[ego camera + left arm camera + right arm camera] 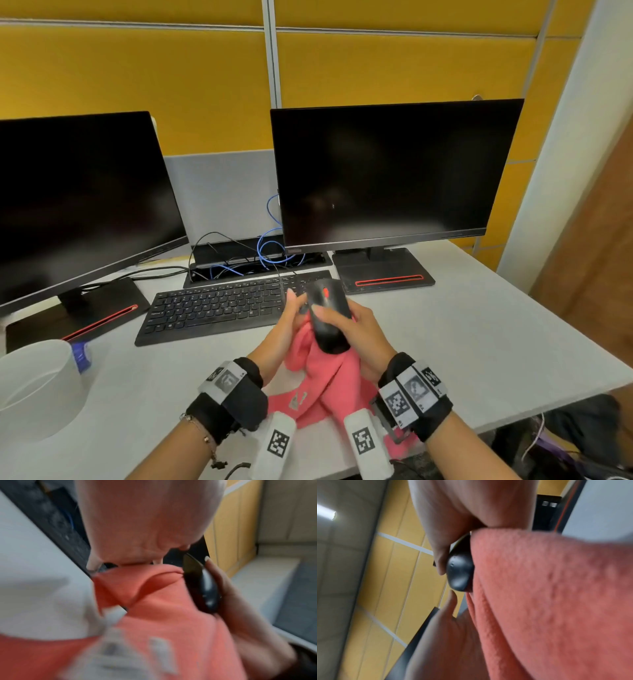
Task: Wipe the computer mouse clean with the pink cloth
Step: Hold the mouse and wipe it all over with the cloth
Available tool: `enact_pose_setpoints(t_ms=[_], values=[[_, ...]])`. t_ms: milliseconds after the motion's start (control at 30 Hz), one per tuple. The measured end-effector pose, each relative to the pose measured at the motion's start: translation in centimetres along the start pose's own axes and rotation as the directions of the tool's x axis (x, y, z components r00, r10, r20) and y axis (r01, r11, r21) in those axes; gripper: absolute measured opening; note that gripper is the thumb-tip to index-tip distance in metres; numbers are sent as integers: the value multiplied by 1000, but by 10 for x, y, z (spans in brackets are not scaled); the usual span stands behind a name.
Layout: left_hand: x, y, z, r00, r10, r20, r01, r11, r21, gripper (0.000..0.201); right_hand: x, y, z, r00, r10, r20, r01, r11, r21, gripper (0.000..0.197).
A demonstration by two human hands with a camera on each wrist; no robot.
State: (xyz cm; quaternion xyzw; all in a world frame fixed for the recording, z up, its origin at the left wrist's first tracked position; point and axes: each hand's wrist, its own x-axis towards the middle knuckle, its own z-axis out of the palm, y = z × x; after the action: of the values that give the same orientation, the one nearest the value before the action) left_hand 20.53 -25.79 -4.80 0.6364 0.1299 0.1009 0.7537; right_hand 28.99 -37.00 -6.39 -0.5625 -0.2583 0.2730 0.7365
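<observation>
The black computer mouse (329, 317) with a red scroll wheel is lifted off the table in front of the keyboard. My right hand (364, 337) grips it from the right, thumb laid across its top. My left hand (287, 325) holds the pink cloth (325, 380) bunched against the mouse's left side and underside. The rest of the cloth hangs down onto the table between my wrists. In the left wrist view the cloth (163, 615) lies against the mouse (205, 588). The right wrist view shows the mouse's rear end (459, 573) beside the cloth (539, 588).
A black keyboard (219, 308) lies just beyond my hands. Two dark monitors (394, 171) (75, 198) stand behind on red-striped bases, with a cable tray (253, 263) between them. A white round container (34, 387) sits at the near left. The table's right edge (582, 377) is close.
</observation>
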Motion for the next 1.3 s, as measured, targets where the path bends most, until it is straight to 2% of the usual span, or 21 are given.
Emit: enact_pose_setpoints(t_ms=[100,200,300,367,467,533,600,667,700,800,900,1000,1133,1300], values=[[-6,-8,-11,995,-5,96,-26,949,316,37,3,-8,-10,997,40,-64,-31,990,137,30],[-4,-12,-32,991,100,91,-133,847,515,15,6,-8,-22,992,42,-119,-33,996,79,26],[1,-10,-47,979,191,68,-191,755,628,39,8,-1,-26,988,29,-149,-22,999,43,25],[1,-4,-46,978,199,58,-192,769,610,39,9,2,-26,982,12,-187,-8,1000,26,25],[-6,7,-40,982,187,-20,-157,874,460,24,12,1,-32,963,-15,-267,21,1000,21,22],[-9,13,-38,986,154,-68,-124,940,318,33,15,-1,-39,950,8,-311,15,997,71,25],[-8,17,-40,990,43,-137,-37,998,45,53,17,-3,-42,952,64,-298,-15,987,162,34],[-6,19,-39,988,-65,-139,33,975,-220,67,17,-6,-38,960,128,-248,-55,958,283,39],[-5,19,-36,989,-96,-111,58,952,-301,68,16,-8,-35,963,157,-217,-76,937,340,39],[-7,11,-22,993,-113,-24,92,900,-426,48,13,-11,-22,961,221,-164,-120,874,470,42],[-9,-1,-7,997,-78,30,83,935,-345,25,15,-7,-8,945,291,-151,-167,823,543,49],[-7,-14,3,998,51,47,-39,976,-216,19,14,-6,-3,941,328,-84,-225,790,570,50],[-7,-24,14,974,224,-45,-226,973,-46,26,14,-9,2,948,307,-84,-219,821,527,46],[-3,-26,21,927,351,-129,-341,935,97,67,18,-7,8,938,331,-104,-228,814,534,46]])
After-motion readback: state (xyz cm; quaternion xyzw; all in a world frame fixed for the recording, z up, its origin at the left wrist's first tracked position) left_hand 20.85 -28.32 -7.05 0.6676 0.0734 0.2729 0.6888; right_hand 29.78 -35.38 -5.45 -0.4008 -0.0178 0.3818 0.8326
